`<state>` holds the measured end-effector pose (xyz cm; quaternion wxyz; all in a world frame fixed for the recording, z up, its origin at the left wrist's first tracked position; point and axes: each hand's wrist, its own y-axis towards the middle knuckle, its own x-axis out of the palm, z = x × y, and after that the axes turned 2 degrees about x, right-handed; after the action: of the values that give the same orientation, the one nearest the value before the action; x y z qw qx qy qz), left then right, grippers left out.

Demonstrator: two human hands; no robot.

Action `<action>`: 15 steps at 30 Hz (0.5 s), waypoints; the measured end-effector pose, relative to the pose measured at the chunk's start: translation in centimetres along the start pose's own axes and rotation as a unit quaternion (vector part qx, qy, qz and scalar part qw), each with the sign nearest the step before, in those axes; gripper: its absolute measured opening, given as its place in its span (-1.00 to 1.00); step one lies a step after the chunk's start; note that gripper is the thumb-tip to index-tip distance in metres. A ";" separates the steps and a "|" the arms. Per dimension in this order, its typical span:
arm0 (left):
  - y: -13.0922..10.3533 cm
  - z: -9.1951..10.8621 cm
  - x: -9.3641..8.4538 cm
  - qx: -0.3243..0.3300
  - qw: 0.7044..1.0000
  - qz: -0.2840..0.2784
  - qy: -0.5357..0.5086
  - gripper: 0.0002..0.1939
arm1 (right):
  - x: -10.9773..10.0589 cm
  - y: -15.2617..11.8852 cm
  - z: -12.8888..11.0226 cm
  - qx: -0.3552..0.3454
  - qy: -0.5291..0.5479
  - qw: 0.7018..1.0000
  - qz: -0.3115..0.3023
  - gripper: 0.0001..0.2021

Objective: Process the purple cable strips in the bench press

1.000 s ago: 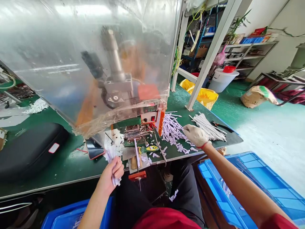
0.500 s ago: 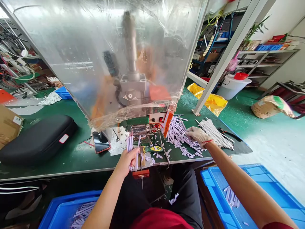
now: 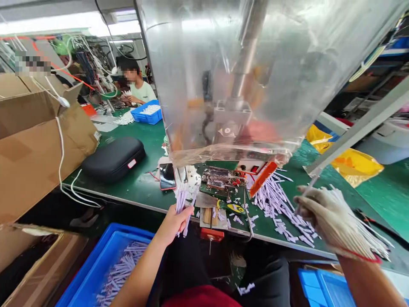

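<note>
My bare left hand (image 3: 173, 225) is closed around a bundle of thin lilac strips (image 3: 181, 199), held upright in front of the table edge. My right hand (image 3: 326, 217), in a white knitted glove, is raised at the right side and pinches one slim pale strip (image 3: 310, 184) that stands tilted. Below and left of the glove spreads a loose pile of lilac strips (image 3: 275, 198). Behind the glove, partly covered by it, lie longer white strips (image 3: 372, 234). Between my hands is a small metal fixture (image 3: 219, 178) under a cloudy plastic-sheeted press (image 3: 233, 115).
A green-and-yellow handled tool (image 3: 234, 207) lies before the fixture. On the left are a phone (image 3: 168, 176), a black case (image 3: 113, 160) and a cardboard box (image 3: 41, 145). A blue bin (image 3: 81, 273) of strips stands low left. A co-worker (image 3: 140, 87) sits across the table.
The view has swung left. My right hand has lifted from the lilac pile with a strip between its fingers. The left hand still grips its bundle, now left of the fixture.
</note>
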<state>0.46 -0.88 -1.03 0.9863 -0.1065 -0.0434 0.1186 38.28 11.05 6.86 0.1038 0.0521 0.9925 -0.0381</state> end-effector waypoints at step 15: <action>-1.6 -2.5 -0.8 -0.057 0.991 0.024 -0.115 -0.56 | 19.4 -4.1 3.2 0.109 0.094 0.943 -0.302 -0.51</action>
<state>0.32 -3.08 -3.21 0.9639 -0.1492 -0.1608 0.1507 19.57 8.59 -0.08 -0.0125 -0.2355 0.9568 -0.1701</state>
